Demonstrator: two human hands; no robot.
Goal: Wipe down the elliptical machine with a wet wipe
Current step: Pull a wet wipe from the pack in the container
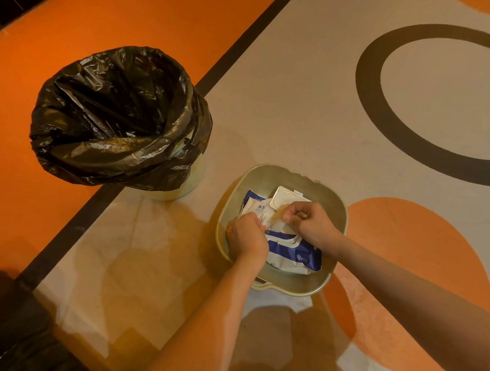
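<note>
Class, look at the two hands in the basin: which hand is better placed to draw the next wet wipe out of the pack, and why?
Probably the right hand: its fingers pinch at the pack's opening, beside the raised white lid. The left hand grips the pack's left side in the basin, steadying it.

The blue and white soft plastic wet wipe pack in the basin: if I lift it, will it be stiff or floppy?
The blue and white soft plastic wet wipe pack probably flexes: its film looks creased. Glossy film may be slippery. Its rigid white flip lid stands open, so wipes could shift out.
</note>
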